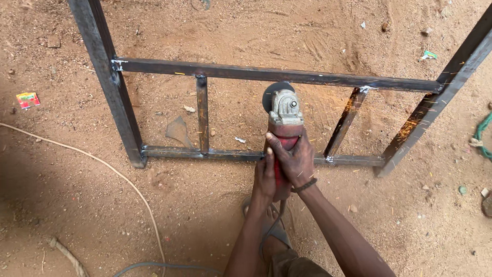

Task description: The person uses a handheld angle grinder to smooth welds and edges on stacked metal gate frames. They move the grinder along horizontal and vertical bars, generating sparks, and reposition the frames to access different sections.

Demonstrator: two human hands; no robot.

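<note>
- Head view: we look straight down on a bare, sandy floor [215, 205] with a welded steel frame [277, 75] lying across it.
- Our right hand [294, 159] is wrapped tight around the red body of an angle grinder [283, 128], fingers curled over the top just behind the grey gear head.
- Our left hand [265, 179] is closed on the rear of the same red body, just below and to the left of the right hand; the two hands touch.
- A dark band sits on the right wrist [304, 185].
- The grinder points away from us, between the frame's near bar [174, 152] and its far bar; its disc [273, 92] meets the underside edge of the far bar.
- Orange sparks [410, 125] spray off to the right, past the slanted upright [346, 122] and onto the frame's right-hand post [435, 107].
- A second, straight upright [202, 115] stands well to the left of the grinder.
- The grinder's grey cable [154, 265] trails back under our arms and along the floor at the bottom.
- A pale cord [102, 164] curves over the sand on the left, well apart from the frame.
- A small red wrapper [27, 99] lies far left; a bit of green rope [480, 134] shows at the right edge.
</note>
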